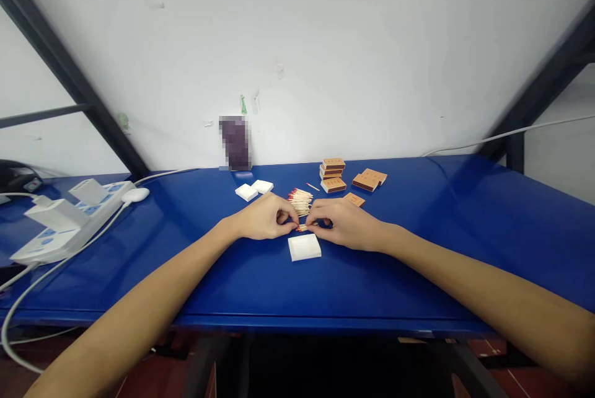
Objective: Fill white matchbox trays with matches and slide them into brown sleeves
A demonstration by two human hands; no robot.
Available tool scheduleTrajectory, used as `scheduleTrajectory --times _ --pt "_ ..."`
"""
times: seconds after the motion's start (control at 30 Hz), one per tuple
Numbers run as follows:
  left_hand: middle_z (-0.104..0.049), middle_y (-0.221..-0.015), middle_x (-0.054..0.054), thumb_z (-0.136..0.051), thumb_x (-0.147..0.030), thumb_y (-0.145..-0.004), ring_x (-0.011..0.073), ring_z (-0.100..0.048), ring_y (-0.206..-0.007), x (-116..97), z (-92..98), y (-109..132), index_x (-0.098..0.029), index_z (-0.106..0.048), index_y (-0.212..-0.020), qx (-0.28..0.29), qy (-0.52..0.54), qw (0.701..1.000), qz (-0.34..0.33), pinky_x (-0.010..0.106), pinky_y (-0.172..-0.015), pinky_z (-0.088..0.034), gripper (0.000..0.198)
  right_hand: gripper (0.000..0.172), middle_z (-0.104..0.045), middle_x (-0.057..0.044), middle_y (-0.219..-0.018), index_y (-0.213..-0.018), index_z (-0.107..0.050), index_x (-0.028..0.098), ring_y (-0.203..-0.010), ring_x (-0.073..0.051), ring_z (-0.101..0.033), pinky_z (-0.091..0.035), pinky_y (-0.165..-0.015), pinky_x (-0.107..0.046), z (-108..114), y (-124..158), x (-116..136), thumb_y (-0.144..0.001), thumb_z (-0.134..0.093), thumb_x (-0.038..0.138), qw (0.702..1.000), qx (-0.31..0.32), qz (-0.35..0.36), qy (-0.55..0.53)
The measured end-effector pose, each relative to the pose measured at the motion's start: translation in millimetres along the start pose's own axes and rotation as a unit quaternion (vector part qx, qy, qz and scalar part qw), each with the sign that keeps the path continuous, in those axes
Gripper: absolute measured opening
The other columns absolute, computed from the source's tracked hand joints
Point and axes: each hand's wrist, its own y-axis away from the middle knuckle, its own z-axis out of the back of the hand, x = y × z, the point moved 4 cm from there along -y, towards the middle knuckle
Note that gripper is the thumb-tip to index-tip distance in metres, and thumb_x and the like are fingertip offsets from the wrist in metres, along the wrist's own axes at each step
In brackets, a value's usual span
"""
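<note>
Between my fingertips is a small bunch of red-tipped matches (302, 227). My left hand (267, 217) pinches the bunch at its red heads, and my right hand (346, 223) pinches it from the other end. Just beyond my hands lies a loose pile of matches (301, 201), heads mostly to the left. Right in front of the bunch, nearer to me, sits a white open matchbox tray (304, 248). An orange matchbox sleeve (354, 199) lies partly hidden behind my right hand.
Orange matchboxes (333, 175) are stacked behind the pile, with more matchbox sleeves (369, 179) to their right. A single match (313, 186) lies apart. Two white trays (254, 190) rest at the back left. A power strip (72, 221) with cables occupies the blue table's left side.
</note>
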Motion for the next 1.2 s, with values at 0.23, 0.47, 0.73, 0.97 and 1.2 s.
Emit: scheduleTrajectory --times 0.23,0.47,0.73,0.97,1.2 --pt "-0.054 -0.056 -0.004 -0.059 -0.020 -0.082 0.0093 -0.046 -0.051 8.0 14.1 -0.5 -0.018 -0.073 -0.085 -0.103 -0.176 0.979 0.020 0.024 -0.056 -0.032 0.014 0.012 -0.068 -0.004 -0.082 -0.084 -0.073 0.017 -0.068 -0.013 -0.058 -0.043 -0.064 -0.027 3.0 -1.3 5.1 -0.088 -0.061 0.017 0.998 0.018 0.004 -0.052" --pt "-0.057 -0.059 -0.003 -0.056 -0.021 -0.083 0.0105 -0.047 -0.054 7.6 12.4 0.0 -0.018 -0.072 -0.086 -0.072 -0.189 0.979 -0.008 0.025 -0.056 -0.032 0.017 0.015 -0.068 -0.003 -0.080 -0.089 -0.073 0.019 -0.066 -0.014 -0.056 -0.044 -0.064 -0.027 3.8 -1.7 1.2 -0.091 -0.058 0.023 0.996 -0.003 -0.043 -0.077" --pt "-0.057 -0.059 -0.003 -0.056 -0.018 -0.080 0.0106 -0.046 -0.054 7.3 12.0 -0.3 -0.017 -0.070 -0.082 -0.060 -0.176 0.983 -0.013 0.025 -0.056 -0.031 0.015 0.027 -0.066 -0.008 -0.091 -0.111 -0.072 0.018 -0.076 -0.018 -0.059 -0.046 -0.069 -0.030 -0.2 -1.4 -6.5 -0.093 -0.051 0.016 0.999 -0.003 -0.051 0.019" --pt "-0.058 -0.060 -0.002 -0.056 -0.019 -0.081 0.0111 -0.047 -0.056 9.1 8.5 0.3 -0.018 -0.070 -0.082 -0.049 -0.173 0.984 0.002 0.025 -0.056 -0.030 0.015 0.028 -0.062 -0.008 -0.091 -0.113 -0.071 0.018 -0.082 -0.020 -0.059 -0.047 -0.071 -0.032 0.6 -1.7 -3.8 -0.095 -0.050 0.019 0.997 0.025 -0.068 0.023" --pt "-0.055 -0.060 -0.003 -0.056 -0.018 -0.081 0.0104 -0.046 -0.055 6.4 7.9 0.2 -0.018 -0.070 -0.082 -0.040 -0.164 0.986 -0.006 0.025 -0.056 -0.031 0.014 0.029 -0.062 -0.008 -0.091 -0.116 -0.070 0.018 -0.081 -0.020 -0.059 -0.047 -0.071 -0.032 -0.3 -0.8 -4.8 -0.095 -0.049 0.018 0.998 0.017 -0.054 0.027"
